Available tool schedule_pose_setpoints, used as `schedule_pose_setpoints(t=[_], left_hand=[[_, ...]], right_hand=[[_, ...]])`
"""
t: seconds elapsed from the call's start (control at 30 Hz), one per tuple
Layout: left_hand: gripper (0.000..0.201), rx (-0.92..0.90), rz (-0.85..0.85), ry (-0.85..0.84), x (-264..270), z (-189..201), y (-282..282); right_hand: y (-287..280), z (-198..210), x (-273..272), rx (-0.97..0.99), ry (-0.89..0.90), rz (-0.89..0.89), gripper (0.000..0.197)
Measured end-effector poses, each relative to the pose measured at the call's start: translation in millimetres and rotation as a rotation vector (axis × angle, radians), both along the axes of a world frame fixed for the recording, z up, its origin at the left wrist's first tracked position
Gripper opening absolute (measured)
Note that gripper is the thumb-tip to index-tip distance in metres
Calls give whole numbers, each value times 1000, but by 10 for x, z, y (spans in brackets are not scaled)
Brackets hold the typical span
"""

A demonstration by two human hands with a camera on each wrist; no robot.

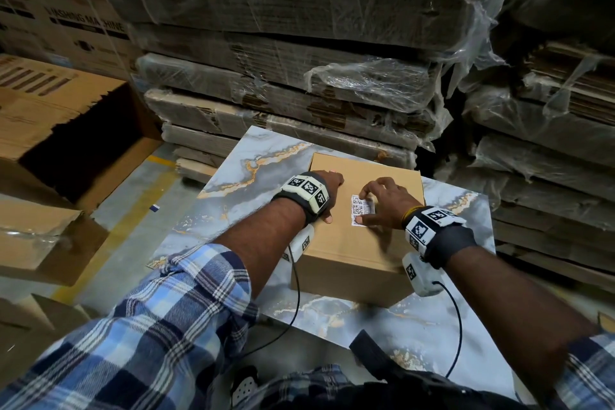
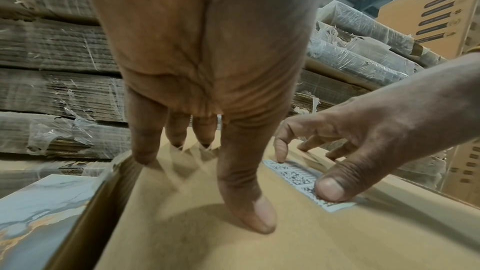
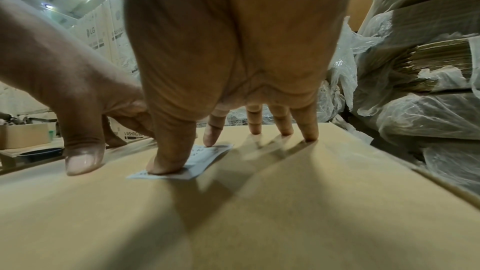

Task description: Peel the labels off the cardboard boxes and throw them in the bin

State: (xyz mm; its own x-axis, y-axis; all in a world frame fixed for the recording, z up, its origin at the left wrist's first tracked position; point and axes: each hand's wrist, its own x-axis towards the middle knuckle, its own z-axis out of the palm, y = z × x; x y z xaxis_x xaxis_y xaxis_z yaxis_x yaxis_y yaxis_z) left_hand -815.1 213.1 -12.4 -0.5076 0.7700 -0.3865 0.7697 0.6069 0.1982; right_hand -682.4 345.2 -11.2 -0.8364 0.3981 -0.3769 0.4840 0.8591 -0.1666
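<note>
While the left hand (image 1: 327,191) rests on the left side of the cardboard box (image 1: 349,250), the head view shows the right hand (image 1: 387,205) on the white label (image 1: 361,210). That box sits on a marble table (image 1: 239,173), near its far edge. The label is stuck flat in the middle of the box top. Its long side runs from the near edge of the box toward the far edge. An open box that may be the bin (image 1: 76,156) stands well apart on the floor, off the table's left edge.

From the left wrist, the left hand (image 2: 207,69) has straight fingers pressing the box top and holds nothing. The label (image 2: 298,178) lies to its right, under the other hand's thumb.

From the right wrist, the right hand (image 3: 233,69) has its thumb (image 3: 168,151) on the near end of the label (image 3: 205,155) and its pointer finger on the far end. The fingers are spread and only touch; nothing is pinched yet. No corner looks lifted.

I think the right hand is nearer, so it should pick up a corner at the near end.
</note>
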Motion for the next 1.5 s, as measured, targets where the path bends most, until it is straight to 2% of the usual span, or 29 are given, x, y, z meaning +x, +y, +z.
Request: schedule_pose_setpoints(t=[0.2,0.4,0.53,0.73,0.9,1.07,1.23,1.37,1.5], left_hand=[[108,-4,3,-4,-1,6,6],[106,17,9,0,3,-3,-10],[106,19,8,-1,9,9,-27],[107,-1,-21,17,15,29,-41],[107,-21,-56,29,33,57,-49],[106,-64,-105,45,51,93,-47],[106,-94,-110,52,68,128,-50],[105,-109,-120,58,87,156,-55],[104,-108,-126,61,94,165,-60]], right_hand=[[3,-3,-9,9,-15,26,72],[16,-25,-4,-9,5,16,64],[23,-41,-7,1,8,22,80],[33,-66,-9,0,13,17,68],[42,-88,-2,6,26,17,77],[40,-104,4,6,42,8,62],[40,-119,13,1,57,-1,72],[45,-122,11,-14,63,0,60],[52,-134,13,-6,55,11,74]])
